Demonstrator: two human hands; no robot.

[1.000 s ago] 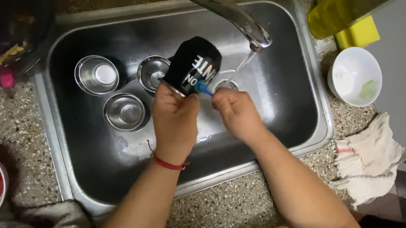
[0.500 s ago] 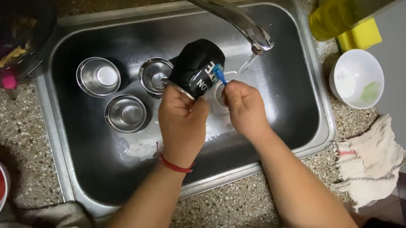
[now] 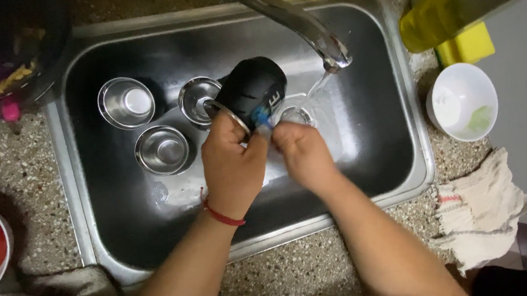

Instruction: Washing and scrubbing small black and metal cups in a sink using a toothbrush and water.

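The left hand (image 3: 232, 164) gripped the black cup (image 3: 252, 91), mouth tilted toward the right hand (image 3: 300, 153), which was closed on a blue scrubber (image 3: 262, 116) at its rim

We hold a black mug (image 3: 252, 91) with pale lettering tilted on its side above the steel sink (image 3: 360, 173), just left of the running water, a small blue scrubber (image 3: 262, 115) pressed at its rim.

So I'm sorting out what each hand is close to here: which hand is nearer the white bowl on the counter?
Right. The right hand is over the sink's middle, on the side toward the white bowl. The left hand, holding the black mug, is farther from it.
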